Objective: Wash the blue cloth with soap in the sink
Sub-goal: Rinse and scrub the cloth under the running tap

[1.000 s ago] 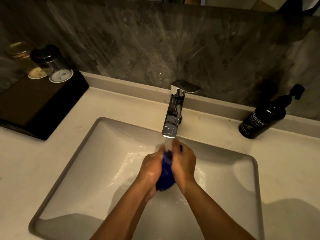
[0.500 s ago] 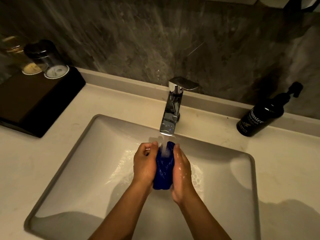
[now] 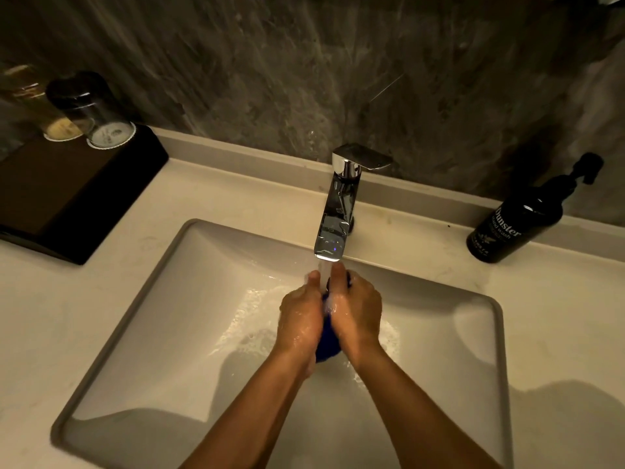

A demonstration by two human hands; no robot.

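The blue cloth (image 3: 327, 346) is bunched into a small wad, squeezed between my left hand (image 3: 299, 318) and my right hand (image 3: 356, 309). Only its lower end and a sliver near my fingertips show; the rest is hidden by my palms. Both hands are wet and held over the white rectangular sink (image 3: 142, 299), directly under the chrome faucet (image 3: 334, 211). Water runs from the spout onto my fingertips and the cloth. A black pump bottle of hand wash (image 3: 514, 221) stands on the counter at the right.
A dark tray (image 3: 67, 194) sits at the left back of the pale counter (image 3: 558, 326), carrying two upturned glasses (image 3: 98, 113) on paper coasters. A grey stone wall rises behind the faucet. Foamy water pools in the basin around my hands.
My palms have pressed back together around the cloth, hiding most of it, after being spread apart half a second ago. The hands stayed under the running water.
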